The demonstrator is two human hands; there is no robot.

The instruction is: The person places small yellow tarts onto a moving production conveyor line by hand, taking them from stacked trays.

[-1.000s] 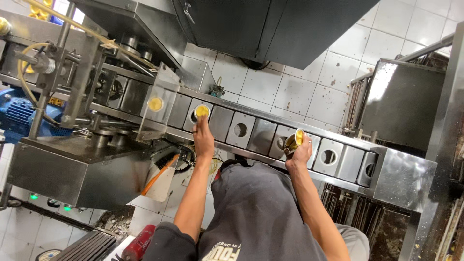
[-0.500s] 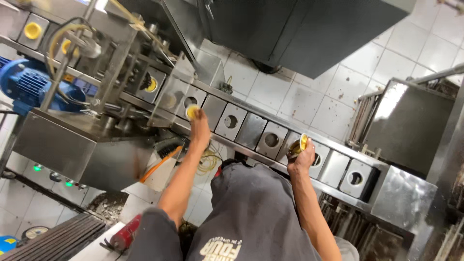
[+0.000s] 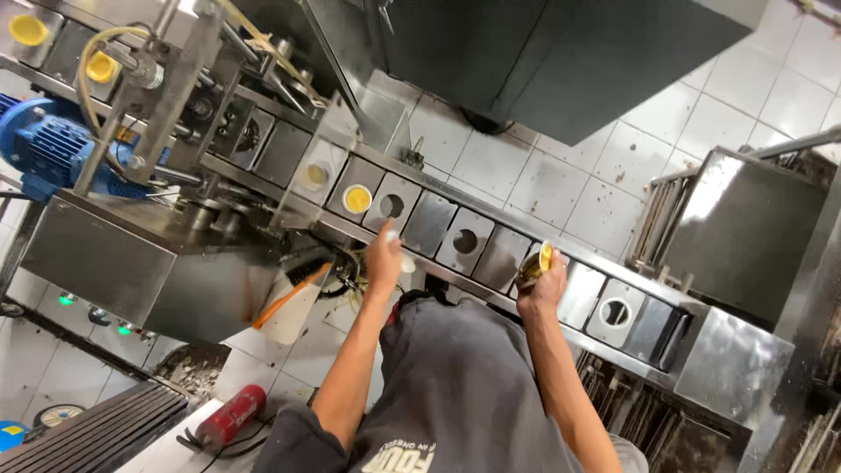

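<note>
A stack of yellow-lined cups [image 3: 534, 263] is being gripped by the right hand [image 3: 541, 293]; the left hand [image 3: 384, 258], fingers loosely extended, is being held near an empty conveyor pocket [image 3: 392, 206] beside a pocket holding a yellow cup [image 3: 356, 199].

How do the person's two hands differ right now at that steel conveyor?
The right hand is closed around a stack of yellow cups; the left hand holds no cup that I can see, fingers pointing at the conveyor. The left hand is beside an open round slot, near the slot with a yellow cup; the right hand is further along. Both are bare and raised to the conveyor.
</note>
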